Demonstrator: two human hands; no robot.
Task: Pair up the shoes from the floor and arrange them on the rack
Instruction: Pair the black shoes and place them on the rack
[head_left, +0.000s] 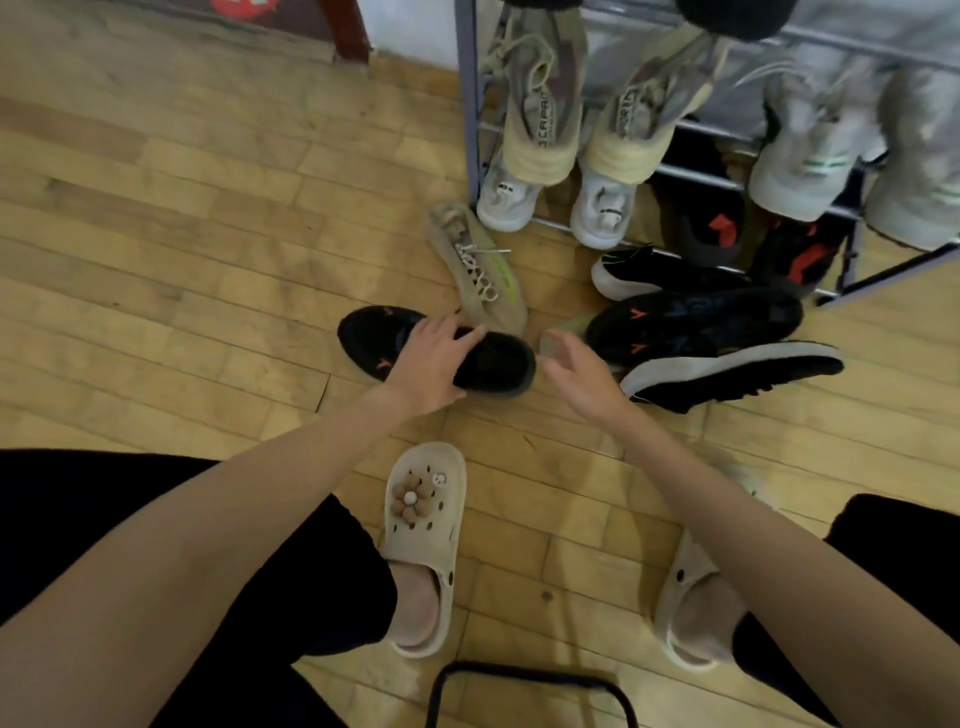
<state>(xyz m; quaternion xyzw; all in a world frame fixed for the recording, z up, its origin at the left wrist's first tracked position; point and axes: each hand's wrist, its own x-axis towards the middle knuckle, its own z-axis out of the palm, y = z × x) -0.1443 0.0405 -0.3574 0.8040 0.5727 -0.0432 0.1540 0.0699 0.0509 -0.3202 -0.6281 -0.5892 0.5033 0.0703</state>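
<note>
My left hand (431, 364) grips a black sneaker with orange marks (374, 338) around its middle, on the wooden floor. My right hand (576, 369) hovers open just right of that shoe's heel, holding nothing. A matching black sneaker with orange marks (696, 322) lies to the right, among two black shoes with white soles (727, 374) (654, 273). A beige sneaker with white laces (478, 265) lies behind the gripped shoe. The metal shoe rack (470, 130) stands at the back right and holds several pairs.
On the rack sit tan high sneakers (545, 114), white sneakers (506, 200), grey shoes (810, 156) and black shoes with red marks (722, 228). My feet wear beige clogs (426, 519) (691, 582). A black metal frame (530, 680) is at the bottom edge.
</note>
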